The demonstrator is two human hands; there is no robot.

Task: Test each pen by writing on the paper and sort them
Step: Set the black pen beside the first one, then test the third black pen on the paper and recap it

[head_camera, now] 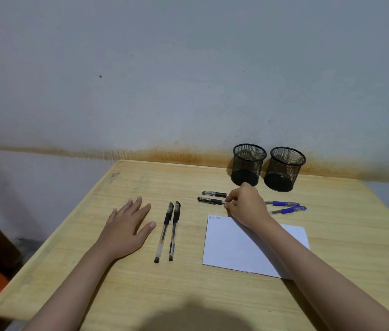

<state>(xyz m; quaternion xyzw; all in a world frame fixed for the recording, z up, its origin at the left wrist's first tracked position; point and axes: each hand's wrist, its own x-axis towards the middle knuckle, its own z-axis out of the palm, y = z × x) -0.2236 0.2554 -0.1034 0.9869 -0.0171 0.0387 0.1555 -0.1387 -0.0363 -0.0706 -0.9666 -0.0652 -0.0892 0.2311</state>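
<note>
My right hand [246,206] reaches over the top edge of the white paper [243,249], its fingertips pinched on the nearer of two black pens [209,200] lying sideways. The other black pen [213,193] lies just behind it. Two blue pens [281,203] [289,210] stick out to the right of that hand. Two more black capped pens [163,231] [174,231] lie side by side left of the paper. My left hand [126,225] rests flat on the table, fingers spread, holding nothing. Small writing marks the paper's top left corner.
Two black mesh pen cups [248,164] [284,168] stand at the back right of the wooden table [117,283], against the stained wall. The table's left edge drops off to a dark floor with something orange at the far left.
</note>
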